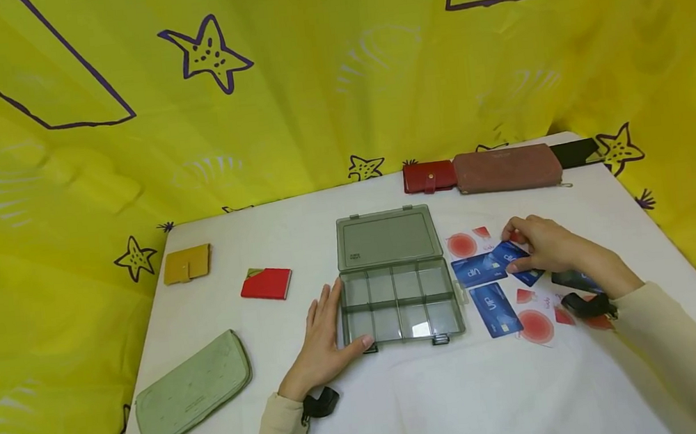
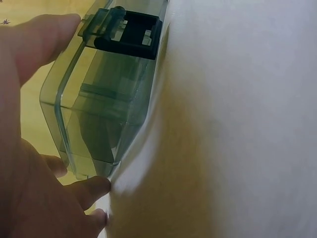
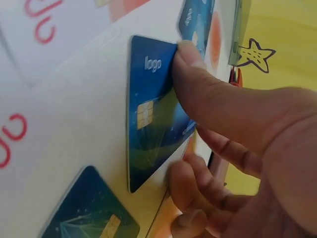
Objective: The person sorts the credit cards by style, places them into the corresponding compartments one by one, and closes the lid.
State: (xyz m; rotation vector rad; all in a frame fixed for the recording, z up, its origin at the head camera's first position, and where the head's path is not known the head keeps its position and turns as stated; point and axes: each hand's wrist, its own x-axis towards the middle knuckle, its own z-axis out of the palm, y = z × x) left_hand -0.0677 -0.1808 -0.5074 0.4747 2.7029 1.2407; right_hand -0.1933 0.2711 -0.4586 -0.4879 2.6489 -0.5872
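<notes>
A translucent grey-green compartment box [image 1: 397, 303] lies with its lid folded back, its compartments bare. My left hand [image 1: 322, 342] rests against its left side, fingers extended and thumb [image 1: 362, 345] at the front edge beside a dark latch [image 2: 130, 34]. My right hand [image 1: 546, 243] pinches a blue bank card [image 1: 519, 261] between thumb and fingers; the card's chip and "logo" print show in the right wrist view. Around it lie a blue VIP card [image 1: 477, 270], another VIP card [image 1: 495, 309], a dark blue card [image 1: 571, 281] and several white cards with red circles [image 1: 535, 325].
On the left lie a yellow wallet [image 1: 187, 264], a red card holder [image 1: 266, 283] and a green long wallet [image 1: 193, 390]. Along the back edge sit a red wallet [image 1: 429, 176], a brown long wallet [image 1: 508, 169] and a black item [image 1: 576, 152]. A yellow curtain [image 1: 312, 108] hangs behind the white table.
</notes>
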